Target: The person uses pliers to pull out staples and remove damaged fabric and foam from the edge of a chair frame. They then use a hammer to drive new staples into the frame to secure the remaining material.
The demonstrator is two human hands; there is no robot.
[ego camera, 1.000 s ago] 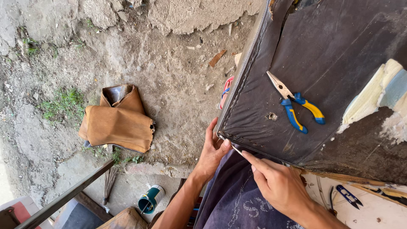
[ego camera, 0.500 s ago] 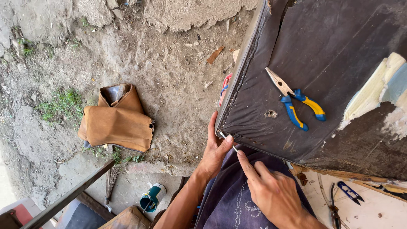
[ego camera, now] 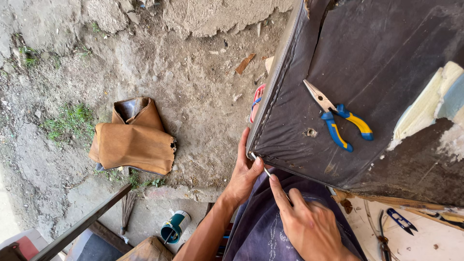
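A big black leather-covered cushion panel (ego camera: 377, 72) fills the upper right, its stitched edge running down to a near corner. My left hand (ego camera: 245, 171) grips that corner, fingers up along the edge and thumb on the cover. My right hand (ego camera: 304, 224) is just below, shut on a thin metal tool (ego camera: 266, 171) whose tip touches the seam at the corner beside my left thumb. Blue-and-yellow-handled pliers (ego camera: 338, 121) lie shut on top of the panel. My lap in dark blue cloth (ego camera: 261, 227) is under both hands.
A folded tan leather piece (ego camera: 133, 142) lies on the dirt ground to the left. A small teal tin (ego camera: 175, 226) stands near a dark metal bar (ego camera: 82, 224). Small blue snips (ego camera: 400, 220) rest on a pale board at the lower right. Torn foam (ego camera: 430, 104) shows at the panel's right.
My right hand has drawn slightly down and left, its forefinger now stretched along the tool. My left hand stays on the corner.
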